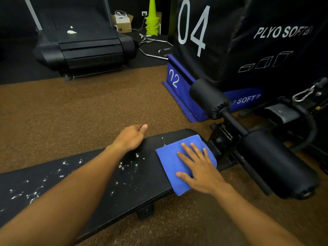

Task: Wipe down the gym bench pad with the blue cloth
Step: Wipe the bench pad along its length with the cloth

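At far left a black treadmill is standing on dark flooring with a white scrap on its belt, and lime-green cones are stacked beside a cardboard box. A blue block is showing "02" and part of "SOFT"; the black box stacked on it is reading "04" and "PLYO SOFT". Low across the view, the black bench pad is serving as the surface, speckled with white droplets. The left hand is resting at the pad's far edge, fingers loosely curled, gripping nothing. The blue cloth is lying folded on the pad's right end, beside the black foam rollers. The right hand is pressing flat on it, fingers straight and spread.
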The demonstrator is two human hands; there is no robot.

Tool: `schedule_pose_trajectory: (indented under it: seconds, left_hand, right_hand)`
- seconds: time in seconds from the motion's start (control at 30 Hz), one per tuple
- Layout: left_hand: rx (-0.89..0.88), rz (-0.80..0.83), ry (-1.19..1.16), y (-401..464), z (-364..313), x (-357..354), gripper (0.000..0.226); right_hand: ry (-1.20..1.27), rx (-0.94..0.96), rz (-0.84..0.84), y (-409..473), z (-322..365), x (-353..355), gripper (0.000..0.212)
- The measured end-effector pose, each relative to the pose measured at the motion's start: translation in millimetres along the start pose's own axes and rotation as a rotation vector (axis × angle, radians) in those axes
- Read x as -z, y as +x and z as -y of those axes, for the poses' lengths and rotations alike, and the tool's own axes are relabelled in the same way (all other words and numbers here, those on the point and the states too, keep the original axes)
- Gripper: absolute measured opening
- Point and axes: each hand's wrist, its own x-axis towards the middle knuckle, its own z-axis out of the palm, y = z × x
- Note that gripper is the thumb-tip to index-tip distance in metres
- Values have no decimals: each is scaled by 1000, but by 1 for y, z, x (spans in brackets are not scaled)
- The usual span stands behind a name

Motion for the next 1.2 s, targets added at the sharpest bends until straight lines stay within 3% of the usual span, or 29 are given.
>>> schedule_pose_trajectory:
  seconds: [0.2,0.37,0.53,0.63,0.73,0.93,1.1,1.2]
  left_hand:
    - [185,175,55,20,21,-3,89]
    - [215,224,51,35,36,-1,129]
    - [246,256,58,40,33,1,108]
    - [242,250,53,43,34,0,113]
    - [228,253,39,44,34,-4,96]
    - [215,221,34,36,31,-7,89]
    - [201,203,54,32,30,-8,86]
    - [209,222,35,35,32,-7,84]
  right_hand:
    - [-112,0,89,5,9,-1,79]
    - [-115,-16,48,10,16,-3,77]
    - [-120,-44,31,25,20,-7,74]
    - [-126,-58,40,32,22,-7,70]
    - [-105,-95,33,39,25,-8,63]
    - [-47,-167,49,52,29,-5,60]
    - [-81,-301,29,46,45,-10,90]
    - [-66,-322,18,50,49,-15,72]
